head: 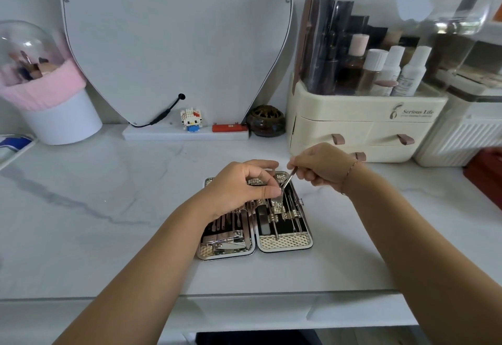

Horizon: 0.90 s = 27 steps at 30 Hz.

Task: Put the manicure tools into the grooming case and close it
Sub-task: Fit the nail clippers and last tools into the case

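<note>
The grooming case (284, 244) lies open flat on the white marble table, its two halves side by side. Several metal manicure tools sit under the straps in both halves. My right hand (320, 166) pinches a thin metal tool (287, 181) by its upper end, slanting its tip down into the right half. My left hand (239, 187) hovers over the case's upper middle, thumb and forefinger pinched at the tool's lower tip near a gold strap (277, 204). My left forearm hides part of the left half.
A cream cosmetics organiser (361, 124) with drawers stands close behind my right hand. A heart-shaped mirror (173, 40), a small toy figure (191, 119), a red lighter (229, 128), a dark round burner (266, 121) and a brush holder (54, 105) line the back. The table's front edge (244, 297) is near.
</note>
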Motion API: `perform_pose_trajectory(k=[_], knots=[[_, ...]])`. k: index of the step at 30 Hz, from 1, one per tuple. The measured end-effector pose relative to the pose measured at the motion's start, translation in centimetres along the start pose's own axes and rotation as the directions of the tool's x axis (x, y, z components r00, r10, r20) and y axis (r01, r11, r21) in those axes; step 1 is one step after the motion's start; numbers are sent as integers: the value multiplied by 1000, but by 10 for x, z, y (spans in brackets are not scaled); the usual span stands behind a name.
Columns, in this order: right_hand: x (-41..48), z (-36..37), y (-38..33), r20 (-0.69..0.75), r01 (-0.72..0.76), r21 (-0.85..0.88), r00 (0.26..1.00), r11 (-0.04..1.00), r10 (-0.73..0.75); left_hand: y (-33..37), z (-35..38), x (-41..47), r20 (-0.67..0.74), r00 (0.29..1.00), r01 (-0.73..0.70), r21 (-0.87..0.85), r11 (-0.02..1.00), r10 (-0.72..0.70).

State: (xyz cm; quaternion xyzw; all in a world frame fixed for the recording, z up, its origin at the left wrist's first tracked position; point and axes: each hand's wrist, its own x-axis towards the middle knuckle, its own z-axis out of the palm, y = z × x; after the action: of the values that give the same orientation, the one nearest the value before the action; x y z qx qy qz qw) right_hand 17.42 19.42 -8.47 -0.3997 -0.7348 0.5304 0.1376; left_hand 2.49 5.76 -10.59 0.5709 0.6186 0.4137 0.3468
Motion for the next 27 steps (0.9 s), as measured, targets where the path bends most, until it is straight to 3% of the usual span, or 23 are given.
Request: perform_pose_trajectory(k=[3,11,16,22,27], knots=[[-2,6,8,-51,52,-69,997,996,-56,-2,0,1,-28,999,-23,27,999,24],[-3,11,10,63,143,-154,989,978,-135,-3,2,3,-118,992,-38,87,995,48],[-5,14,12,23,174,-209,985,962,-173,-5,5,5,-166,985,-29,151,988,54],[-5,12,15,6,141,-106,990,984,-141,-4,10,6,-224,973,10,251,968,48],[-4,9,17,39,185,-142,983,972,-181,-4,13,7,-231,968,-25,300,954,98]])
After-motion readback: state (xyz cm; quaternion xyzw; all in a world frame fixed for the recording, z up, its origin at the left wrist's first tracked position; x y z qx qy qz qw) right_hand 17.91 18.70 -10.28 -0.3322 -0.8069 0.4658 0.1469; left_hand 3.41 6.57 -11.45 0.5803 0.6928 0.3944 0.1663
